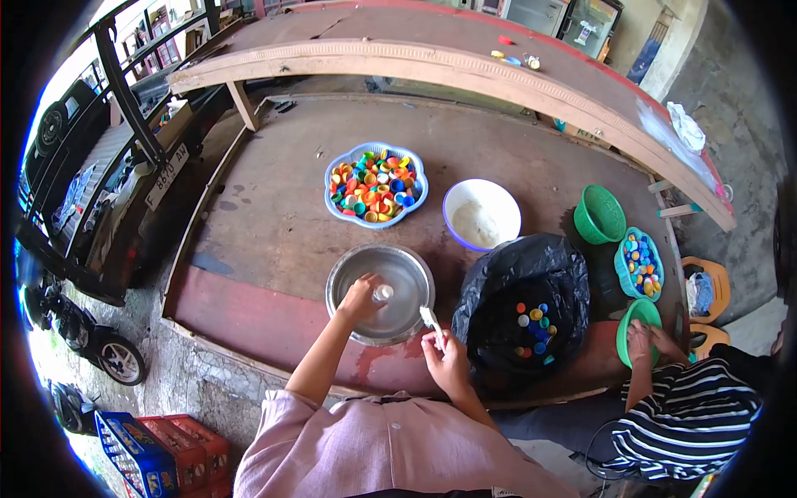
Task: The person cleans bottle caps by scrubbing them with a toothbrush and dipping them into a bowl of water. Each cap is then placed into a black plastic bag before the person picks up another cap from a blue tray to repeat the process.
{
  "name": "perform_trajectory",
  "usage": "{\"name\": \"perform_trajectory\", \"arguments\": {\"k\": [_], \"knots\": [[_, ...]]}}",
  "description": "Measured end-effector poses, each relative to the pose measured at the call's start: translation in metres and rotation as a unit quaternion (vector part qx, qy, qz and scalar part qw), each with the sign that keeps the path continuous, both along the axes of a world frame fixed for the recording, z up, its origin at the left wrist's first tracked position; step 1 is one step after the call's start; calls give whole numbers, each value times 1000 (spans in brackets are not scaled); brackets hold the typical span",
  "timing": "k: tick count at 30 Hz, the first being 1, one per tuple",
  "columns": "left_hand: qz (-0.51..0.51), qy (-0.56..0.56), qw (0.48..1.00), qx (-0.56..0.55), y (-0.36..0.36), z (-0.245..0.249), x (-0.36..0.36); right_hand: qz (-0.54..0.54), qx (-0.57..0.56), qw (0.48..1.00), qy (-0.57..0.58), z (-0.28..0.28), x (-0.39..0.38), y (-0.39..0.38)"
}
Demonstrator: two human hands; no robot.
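My left hand (359, 300) is inside the metal basin (336, 278), its fingers closed on a small whitish bottle cap (383, 293). Just right of the basin, my right hand (448, 358) grips a small brush (430, 319) by its handle, with the pale bristle end pointing up toward the basin. The brush is apart from the cap. What lies in the bottom of the basin is hard to make out. Behind it stands a scalloped light-blue basket (332, 209) full of colourful caps.
A black plastic bag (481, 290) with several caps stands open on my right, near a white bowl (462, 209). Beyond are a green basket (585, 217) and a turquoise basket (623, 278) of caps. At far right, a co-worker's hands (643, 342) are in a green bowl (638, 314).
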State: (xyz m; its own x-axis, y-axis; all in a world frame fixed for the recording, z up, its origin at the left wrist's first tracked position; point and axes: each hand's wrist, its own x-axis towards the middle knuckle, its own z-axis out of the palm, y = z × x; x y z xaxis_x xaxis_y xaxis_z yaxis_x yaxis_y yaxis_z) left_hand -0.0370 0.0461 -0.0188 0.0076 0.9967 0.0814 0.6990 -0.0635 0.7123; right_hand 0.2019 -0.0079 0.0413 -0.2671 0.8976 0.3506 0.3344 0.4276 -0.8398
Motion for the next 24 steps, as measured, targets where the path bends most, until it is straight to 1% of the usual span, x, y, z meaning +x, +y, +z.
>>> {"name": "perform_trajectory", "arguments": {"k": [1,3,6,8,9,10,11,13,14,15,17,19,21,23,24], "knots": [[-3,1,1000,9,-1,9,1,-3,-3,1000,-21,0,2,0],[21,-104,994,17,-7,22,5,-1,-3,1000,-3,-12,3,2],[17,-116,992,36,-12,14,6,1,17,1000,13,-15,2,5],[10,-123,991,41,-14,11,7,-1,7,1000,4,-10,0,2],[17,-144,988,52,-18,35,15,5,-13,1000,-22,-9,1,2],[25,-165,984,62,-20,49,20,4,-11,1000,-21,-11,1,2],[24,-165,984,63,-20,49,20,4,-8,1000,-17,-14,2,2],[66,-40,995,70,-24,47,23,5,-6,1000,-13,-14,2,2],[66,-40,995,68,-28,47,24,4,-14,1000,-24,-14,2,0],[71,-81,991,77,-30,52,27,4,-18,999,-35,-12,4,1],[79,-144,983,82,-34,78,33,0,-8,999,-44,-8,5,3],[77,-145,981,100,-35,77,37,-2,-3,998,-55,-8,6,1],[78,-143,979,120,-37,68,36,-5,-16,999,-37,-12,5,1],[54,32,995,81,-40,50,28,-7,-22,999,-27,-12,5,1],[53,33,994,85,-38,57,30,-3,-1,1000,-24,-11,6,3]]}}
